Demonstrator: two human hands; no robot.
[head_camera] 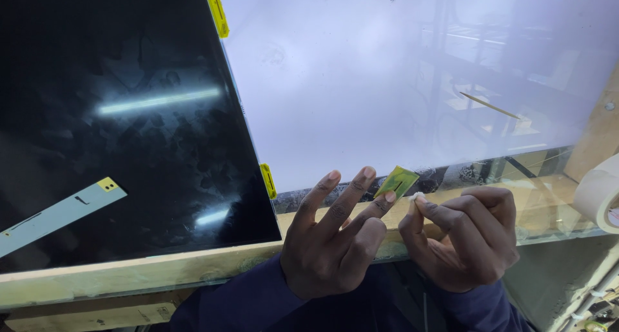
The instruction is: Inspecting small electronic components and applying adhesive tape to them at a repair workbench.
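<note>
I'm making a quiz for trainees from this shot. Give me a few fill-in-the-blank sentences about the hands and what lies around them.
1. The left hand and right hand hold a small ____ tab between them.
2. The dark panel lies to the ____ of the white sheet.
3. Two yellow clips sit on the dark panel's ____ edge.
4. A roll of ____ shows at the right edge.

Missing words: yellow; left; right; tape

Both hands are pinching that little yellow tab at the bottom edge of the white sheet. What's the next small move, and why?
Probably peel slowly upward: the left hand and right hand meet at the yellow tab, which sticks up at the lower edge of the white sheet, seemingly already lifted.
</note>
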